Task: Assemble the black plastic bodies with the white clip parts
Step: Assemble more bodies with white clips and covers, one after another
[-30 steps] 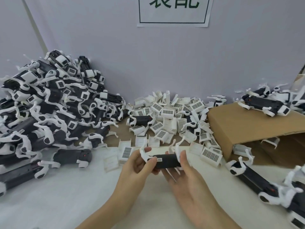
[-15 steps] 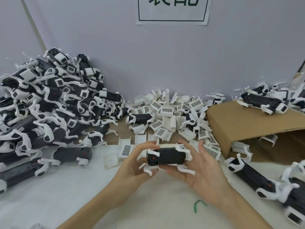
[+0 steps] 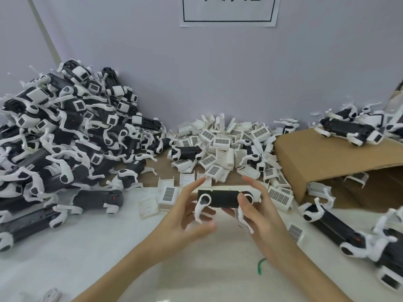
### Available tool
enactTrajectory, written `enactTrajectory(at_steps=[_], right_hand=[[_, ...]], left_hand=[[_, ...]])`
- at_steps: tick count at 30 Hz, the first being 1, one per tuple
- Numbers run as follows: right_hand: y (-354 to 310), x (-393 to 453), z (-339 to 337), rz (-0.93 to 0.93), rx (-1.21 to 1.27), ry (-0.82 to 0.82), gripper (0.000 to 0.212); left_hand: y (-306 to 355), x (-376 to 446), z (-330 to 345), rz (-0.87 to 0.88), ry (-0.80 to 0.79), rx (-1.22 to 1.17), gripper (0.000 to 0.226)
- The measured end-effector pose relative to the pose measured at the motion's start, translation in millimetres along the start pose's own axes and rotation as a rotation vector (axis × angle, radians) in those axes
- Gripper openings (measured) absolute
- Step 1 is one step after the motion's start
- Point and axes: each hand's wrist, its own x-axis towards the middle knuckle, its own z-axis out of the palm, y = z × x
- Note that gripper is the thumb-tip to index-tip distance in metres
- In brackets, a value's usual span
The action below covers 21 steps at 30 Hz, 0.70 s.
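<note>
Black plastic body [image 3: 222,199] sits between my two hands, held up just over the table [image 3: 91,258], long side lying flat. It has white curved legs on it, and a white piece shows along its far top edge, but I cannot tell if that piece is clicked in all the way.

My left hand [image 3: 185,212] holds the left end. Its fingers are bent loosely round that end, and the fingertips look blurry. My right hand [image 3: 259,214] holds the right end, thumb on the near side and fingers curled behind.

I think I am checking or pressing this one together, so the step in hand is fitting the clip on. Next I would need to push until the clip sits snug, then put the body with the done ones.

Just behind my hands is the heap of white clip parts [image 3: 220,147], many with little grid faces. A big pile of black and white bodies [image 3: 65,144] fills the left side. A brown cardboard box [image 3: 322,155] lies on the right with more bodies on and beside it. A small green scrap [image 3: 260,265] lies on the table near my right wrist.
</note>
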Motion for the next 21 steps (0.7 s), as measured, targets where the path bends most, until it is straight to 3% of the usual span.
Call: enactTrajectory(at_steps=[3,5,9,12,15,18,21], right_hand=[[-2,-3,3,0.082,-0.129,-0.02,0.069],[-1,-5,4,0.144,-0.107,0.0,0.066],[-3,-6,4,0.111,-0.109,-0.045,0.052],[-3,-5,4,0.09,-0.089,-0.047,0.043],[-1,-5,4,0.08,-0.174,0.077,0.054],[-4,-6,5,0.026,-0.309,0.279,0.05],[-4,-11,14,0.113,-0.234,0.07,0.06]], left_hand=[[2,1,9,-0.037,0.229,-0.029,0.046],[0,0,11,-0.028,0.275,-0.075,0.038],[1,-1,8,0.037,0.317,-0.195,0.051],[3,-2,9,0.107,0.302,-0.13,0.062],[1,-3,14,0.206,0.387,0.095,0.068],[-5,-4,20,0.372,0.471,0.427,0.074],[-8,-4,27,0.497,0.403,0.588,0.083]])
